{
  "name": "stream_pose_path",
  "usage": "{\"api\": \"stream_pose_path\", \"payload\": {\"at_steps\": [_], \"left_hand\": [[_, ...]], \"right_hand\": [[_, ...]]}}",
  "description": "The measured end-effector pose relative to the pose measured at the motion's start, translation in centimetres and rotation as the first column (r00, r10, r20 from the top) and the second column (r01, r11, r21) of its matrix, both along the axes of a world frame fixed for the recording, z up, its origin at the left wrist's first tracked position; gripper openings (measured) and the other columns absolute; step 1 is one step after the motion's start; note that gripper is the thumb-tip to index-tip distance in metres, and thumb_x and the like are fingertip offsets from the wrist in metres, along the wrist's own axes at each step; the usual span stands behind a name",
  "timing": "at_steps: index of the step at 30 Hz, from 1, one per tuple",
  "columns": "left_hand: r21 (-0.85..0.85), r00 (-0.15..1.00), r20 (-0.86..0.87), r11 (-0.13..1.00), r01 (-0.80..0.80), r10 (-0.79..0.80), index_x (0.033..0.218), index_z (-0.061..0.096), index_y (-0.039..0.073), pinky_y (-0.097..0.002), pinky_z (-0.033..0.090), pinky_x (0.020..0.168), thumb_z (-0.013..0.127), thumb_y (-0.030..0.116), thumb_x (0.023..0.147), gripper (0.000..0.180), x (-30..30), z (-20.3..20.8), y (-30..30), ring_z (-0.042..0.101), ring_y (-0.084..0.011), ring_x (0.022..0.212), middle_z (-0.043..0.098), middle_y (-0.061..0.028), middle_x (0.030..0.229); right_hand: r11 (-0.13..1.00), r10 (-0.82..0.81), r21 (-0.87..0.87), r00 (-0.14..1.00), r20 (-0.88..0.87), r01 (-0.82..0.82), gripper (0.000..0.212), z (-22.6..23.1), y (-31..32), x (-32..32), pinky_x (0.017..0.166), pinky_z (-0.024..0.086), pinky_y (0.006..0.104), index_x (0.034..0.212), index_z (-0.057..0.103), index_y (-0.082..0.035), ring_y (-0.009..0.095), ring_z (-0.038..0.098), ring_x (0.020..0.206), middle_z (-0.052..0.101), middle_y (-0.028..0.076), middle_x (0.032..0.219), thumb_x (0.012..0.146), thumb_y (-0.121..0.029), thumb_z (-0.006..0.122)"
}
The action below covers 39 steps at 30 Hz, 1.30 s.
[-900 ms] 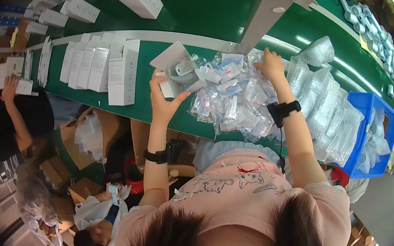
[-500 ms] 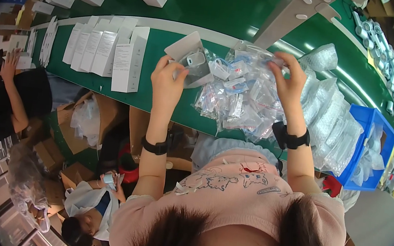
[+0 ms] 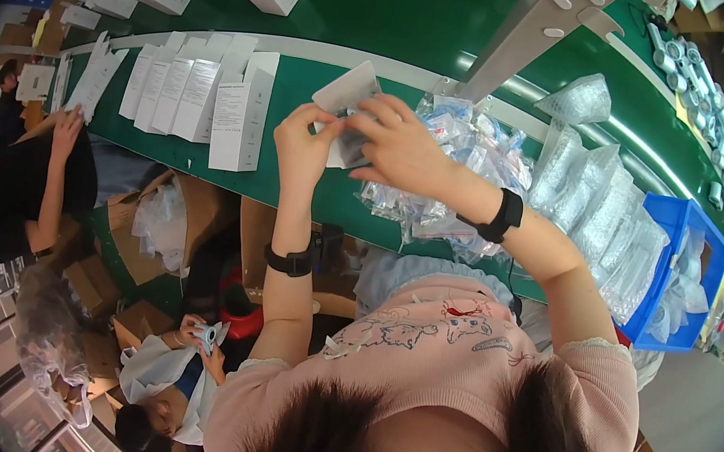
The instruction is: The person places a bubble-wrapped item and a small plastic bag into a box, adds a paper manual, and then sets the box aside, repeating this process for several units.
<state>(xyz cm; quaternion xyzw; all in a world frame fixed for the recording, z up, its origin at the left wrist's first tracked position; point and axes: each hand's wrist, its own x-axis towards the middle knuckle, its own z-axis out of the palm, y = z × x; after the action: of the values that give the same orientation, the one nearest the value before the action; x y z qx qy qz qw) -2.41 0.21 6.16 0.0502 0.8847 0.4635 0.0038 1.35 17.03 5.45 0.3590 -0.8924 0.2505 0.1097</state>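
Observation:
My left hand (image 3: 305,138) is closed on the near left edge of a small white box (image 3: 350,87), thumb and fingers pinched together. The box's lid flap stands raised at the far side. My right hand (image 3: 404,147) reaches across from the right over the box's opening, fingers spread and thumb apart from them. It covers most of the box, so the contents are hidden. Beside and partly under my right forearm lies a heap of clear plastic bags (image 3: 481,155) holding small white and blue parts.
White boxes (image 3: 241,119) stand in a row on the green bench at left. Bubble-wrap pouches (image 3: 599,198) lie at right beside a blue bin (image 3: 695,338). A metal post (image 3: 534,34) rises at the far edge. Co-workers sit at left and lower left.
My right hand has moved left from the bag heap to above the white box. The left hand stays on the box. At left, a co-worker's hand has shifted right and down.

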Motion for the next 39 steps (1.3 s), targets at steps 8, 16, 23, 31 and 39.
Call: {"api": "stream_pose_path", "payload": {"at_steps": [8, 16, 23, 31, 39], "left_hand": [[0.128, 0.999, 0.003, 0.990, 0.050, -0.051, 0.080, 0.059, -0.001, -0.0264, 0.043, 0.063, 0.068, 0.010, 0.070, 0.018, 0.0, -1.2, 0.0, 0.056, -0.0172, 0.076, 0.059, -0.0078, 0.082], [-0.771, 0.972, -0.139, 0.595, -0.226, 0.189, 0.135, 0.023, 0.012, -0.0577, 0.025, 0.095, 0.074, 0.021, 0.065, 0.087, -6.4, -8.4, -10.9, 0.023, -0.0397, 0.124, 0.019, -0.0215, 0.138], [-0.808, 0.996, 0.034, 0.588, -0.023, 0.085, 0.138, 0.014, 0.014, -0.0616, 0.025, 0.091, 0.077, 0.022, 0.059, 0.101, -2.0, -9.6, -5.3, 0.022, -0.0397, 0.124, 0.014, -0.0211, 0.140], [-0.435, 0.919, 0.394, 0.882, 0.180, 0.007, 0.133, 0.026, 0.008, -0.0440, 0.035, 0.092, 0.074, 0.028, 0.066, 0.085, -1.5, -7.6, -4.1, 0.041, -0.0332, 0.113, 0.037, -0.0205, 0.128], [0.300, 0.821, 0.507, 0.946, 0.119, -0.264, 0.130, 0.031, 0.007, -0.0306, 0.039, 0.088, 0.064, 0.012, 0.077, 0.063, -2.7, -10.1, -2.7, 0.045, -0.0214, 0.108, 0.045, -0.0132, 0.119]], "right_hand": [[0.686, 0.094, -0.664, 0.868, 0.488, 0.299, 0.096, -6.3, 1.3, -1.8, 0.103, 0.024, 0.0348, 0.133, 0.028, -0.003, 0.026, 0.031, 0.123, 0.035, 0.014, 0.129, 0.054, -0.018, 0.080], [0.242, -0.199, -0.803, 0.838, 0.508, 0.545, 0.107, -5.6, 3.5, -12.2, 0.101, 0.027, 0.0323, 0.136, 0.014, -0.001, 0.025, 0.033, 0.122, 0.032, 0.015, 0.133, 0.052, -0.009, 0.080], [0.210, -0.674, -0.639, 0.583, 0.453, 0.740, 0.105, -8.4, 6.9, -16.9, 0.101, 0.028, 0.0346, 0.136, 0.012, 0.000, 0.033, 0.030, 0.124, 0.026, 0.021, 0.135, 0.054, -0.009, 0.077], [0.900, -0.083, -0.185, 0.572, 0.816, 0.395, 0.040, -1.7, 8.4, -2.0, 0.075, 0.048, 0.0335, 0.107, 0.054, 0.002, 0.022, 0.059, 0.089, 0.060, 0.015, 0.099, 0.072, -0.017, 0.061], [0.323, -0.718, 0.346, -0.010, 0.696, 0.881, 0.049, -4.5, 27.6, -5.9, 0.052, 0.052, 0.0367, 0.103, 0.055, 0.004, 0.026, 0.064, 0.075, 0.062, 0.022, 0.087, 0.076, -0.037, 0.060]]}}
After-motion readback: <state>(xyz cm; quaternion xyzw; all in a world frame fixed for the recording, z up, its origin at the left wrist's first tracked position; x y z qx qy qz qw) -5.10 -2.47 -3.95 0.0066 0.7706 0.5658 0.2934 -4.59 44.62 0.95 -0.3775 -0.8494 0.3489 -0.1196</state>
